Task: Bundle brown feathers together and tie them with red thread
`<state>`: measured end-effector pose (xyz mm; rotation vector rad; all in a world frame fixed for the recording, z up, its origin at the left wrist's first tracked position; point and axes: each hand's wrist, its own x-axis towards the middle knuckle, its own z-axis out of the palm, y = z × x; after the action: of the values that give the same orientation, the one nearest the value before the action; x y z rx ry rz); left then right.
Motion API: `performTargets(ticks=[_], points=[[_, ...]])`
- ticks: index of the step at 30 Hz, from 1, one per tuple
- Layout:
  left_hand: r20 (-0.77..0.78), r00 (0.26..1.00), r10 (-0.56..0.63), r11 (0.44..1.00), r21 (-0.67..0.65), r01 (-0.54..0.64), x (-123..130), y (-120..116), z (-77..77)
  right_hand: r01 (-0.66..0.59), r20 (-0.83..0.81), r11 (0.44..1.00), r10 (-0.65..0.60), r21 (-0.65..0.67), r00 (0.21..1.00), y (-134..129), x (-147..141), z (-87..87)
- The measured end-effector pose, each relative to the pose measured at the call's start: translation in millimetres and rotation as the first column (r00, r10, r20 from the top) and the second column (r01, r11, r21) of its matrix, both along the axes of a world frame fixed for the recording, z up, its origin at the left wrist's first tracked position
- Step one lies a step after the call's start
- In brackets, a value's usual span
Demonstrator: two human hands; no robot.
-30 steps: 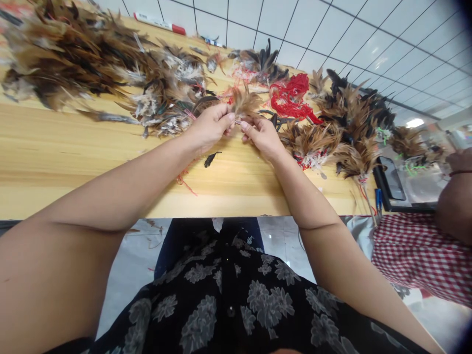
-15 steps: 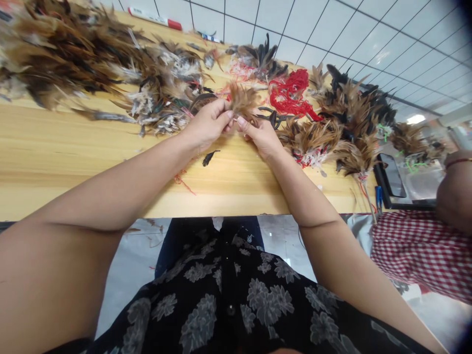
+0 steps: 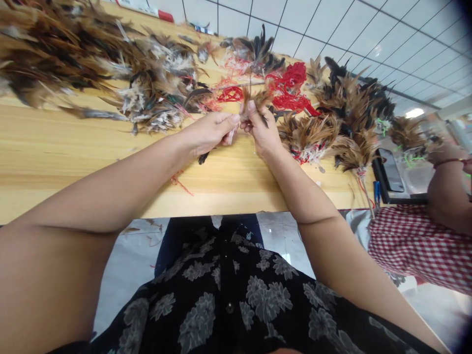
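Brown feathers [image 3: 258, 98] stand up in a small bunch from my right hand [image 3: 262, 128], whose fingers are closed round their lower part. Close beside it on the left, my left hand [image 3: 217, 132] pinches the pale quill ends at the base of the bunch. The fingertips of both hands nearly meet. Just behind the hands lie red thread [image 3: 291, 86] and a small red coil [image 3: 230, 94]. A dark feather [image 3: 202, 158] rests on the table under my left hand.
Feather piles cover the wooden table [image 3: 55, 167] at the back left [image 3: 73, 54] and right [image 3: 354, 105]. Tied bunches [image 3: 309, 135], a phone [image 3: 391, 171], a blue pen [image 3: 376, 192] and markers [image 3: 145, 10] lie around. Another person's arm [image 3: 448, 191] is at the right edge.
The feather bunch has shifted right, and my right hand now wraps its lower part. My left hand has moved slightly right to the quill ends. The red coil has come into view.
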<state>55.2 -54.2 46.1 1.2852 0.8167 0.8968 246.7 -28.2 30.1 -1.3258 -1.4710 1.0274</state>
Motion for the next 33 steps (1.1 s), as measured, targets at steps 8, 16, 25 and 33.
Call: performTargets(ticks=[8, 16, 25, 33], points=[[-0.347, 0.938, 0.027, 0.942, 0.323, 0.092, -10, 8, 0.7, 0.066, 0.069, 0.995, -0.071, 0.081, 0.995, 3, 7, -6.7], [-0.550, 0.826, 0.120, 0.839, 0.501, 0.211, -10, 13, 4.8, 0.118, 0.161, 0.984, -0.140, 0.136, 0.977, 6, 7, -15.9], [-0.470, 0.882, -0.008, 0.868, 0.435, 0.240, -8, 10, 3.4, 0.076, 0.187, 0.987, -0.102, 0.144, 0.977, 20, 11, -24.5], [-0.319, 0.947, -0.035, 0.962, 0.247, 0.119, -3, 5, -2.6, 0.070, 0.200, 0.988, -0.098, 0.141, 0.975, 11, 4, -14.3]])
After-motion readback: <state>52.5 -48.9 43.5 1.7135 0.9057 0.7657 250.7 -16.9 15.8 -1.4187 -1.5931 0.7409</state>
